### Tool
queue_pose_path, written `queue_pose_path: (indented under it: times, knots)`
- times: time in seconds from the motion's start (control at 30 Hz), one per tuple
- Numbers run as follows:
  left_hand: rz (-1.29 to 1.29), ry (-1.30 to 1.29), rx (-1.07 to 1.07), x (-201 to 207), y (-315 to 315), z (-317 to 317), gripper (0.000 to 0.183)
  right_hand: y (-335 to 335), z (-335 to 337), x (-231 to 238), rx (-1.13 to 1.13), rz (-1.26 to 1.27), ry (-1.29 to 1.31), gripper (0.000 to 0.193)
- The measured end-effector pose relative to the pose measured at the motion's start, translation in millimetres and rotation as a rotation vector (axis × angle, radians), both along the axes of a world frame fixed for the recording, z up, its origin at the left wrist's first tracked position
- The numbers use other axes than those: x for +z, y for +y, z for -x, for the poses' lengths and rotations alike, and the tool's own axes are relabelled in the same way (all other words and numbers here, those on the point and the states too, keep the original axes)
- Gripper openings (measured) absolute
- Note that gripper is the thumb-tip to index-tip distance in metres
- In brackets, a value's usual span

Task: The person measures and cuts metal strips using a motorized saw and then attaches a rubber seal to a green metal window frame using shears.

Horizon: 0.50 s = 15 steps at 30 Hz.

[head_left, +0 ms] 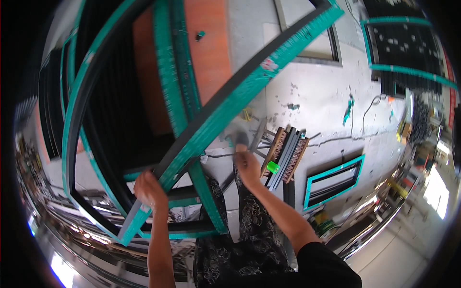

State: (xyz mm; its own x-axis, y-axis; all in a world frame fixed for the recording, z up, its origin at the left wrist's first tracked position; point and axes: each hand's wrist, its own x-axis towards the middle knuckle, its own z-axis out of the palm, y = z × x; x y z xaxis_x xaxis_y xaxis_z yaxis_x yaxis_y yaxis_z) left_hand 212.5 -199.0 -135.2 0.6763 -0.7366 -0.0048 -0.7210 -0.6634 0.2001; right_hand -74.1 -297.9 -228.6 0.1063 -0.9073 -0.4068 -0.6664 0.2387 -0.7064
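A large dark grey window or door frame (230, 101), its faces covered in green protective film, leans across the left half of the view. My left hand (150, 190) is closed round its near long side, close to the lower corner. My right hand (247, 168) hangs apart from the frame, above my leg and left of a bright green roll (272, 167). Motion smears its fingers, so whether it holds anything is unclear. Behind the held frame stand more green-filmed frames (168, 72), partly hidden by it.
Dark profiles and brown slotted strips (288, 156) lie stacked beyond my right hand. A small green-edged frame (333, 182) rests on the pale floor (317, 110) to the right. Further frames (408, 45) are piled at the far right. Long metal profiles (91, 230) lie at the lower left.
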Motion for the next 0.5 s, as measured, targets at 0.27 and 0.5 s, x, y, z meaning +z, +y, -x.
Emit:
queue_pose_path:
  times: [0.27, 0.5]
  knots:
    - [-0.399, -0.057, 0.206, -14.6, 61.7, -37.6, 0.043, -52.3, 114.6, -288.9, 0.107, -0.434, 0.429, 0.025]
    - [-0.079, -0.049, 0.089, -22.9, 71.3, -43.8, 0.044, -107.1, 74.6, -432.6, -0.173, -0.459, 0.22, 0.03]
